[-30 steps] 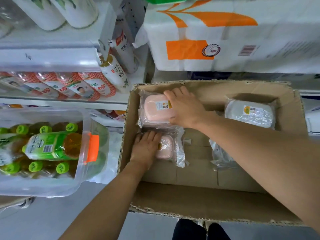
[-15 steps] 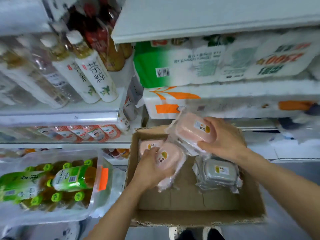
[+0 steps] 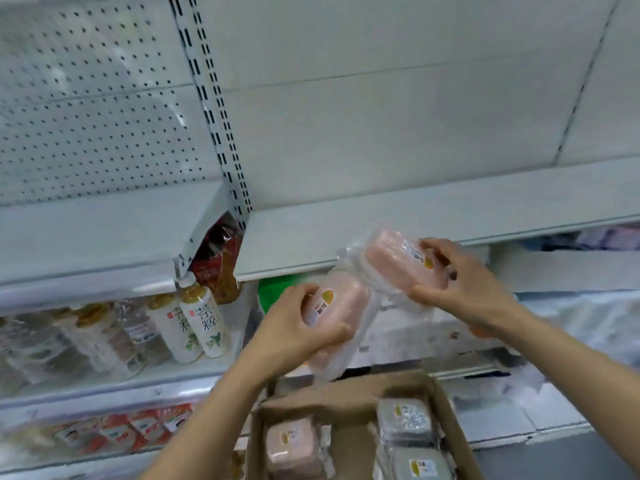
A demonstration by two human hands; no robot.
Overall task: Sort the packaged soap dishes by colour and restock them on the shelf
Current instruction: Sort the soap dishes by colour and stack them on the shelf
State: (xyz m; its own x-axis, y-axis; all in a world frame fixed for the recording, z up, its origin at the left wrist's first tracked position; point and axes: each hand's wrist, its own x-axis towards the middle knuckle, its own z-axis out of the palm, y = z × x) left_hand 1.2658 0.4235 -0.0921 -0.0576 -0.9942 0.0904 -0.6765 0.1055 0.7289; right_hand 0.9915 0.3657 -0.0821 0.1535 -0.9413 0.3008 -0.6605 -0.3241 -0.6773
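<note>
My left hand [image 3: 294,327] grips a pink packaged soap dish [image 3: 341,317] in clear wrap, held up above the cardboard box [image 3: 446,424]. My right hand [image 3: 460,282] grips a second pink soap dish [image 3: 391,261], raised to the front edge of a bare white shelf [image 3: 415,223]. The two packages touch at their wraps. Inside the box lie another pink soap dish [image 3: 291,445] on the left and two grey ones [image 3: 405,420] [image 3: 419,465] on the right.
Tea bottles [image 3: 201,323] stand on the shelf at the left, with a red snack bag [image 3: 214,261] behind them. Red-labelled packs [image 3: 138,427] fill a lower left shelf. White wrapped packs [image 3: 571,320] lie under the bare shelf on the right.
Both hands lifted their pink soap dishes out of the box and up to the bare shelf. The view has tilted upward with them.
</note>
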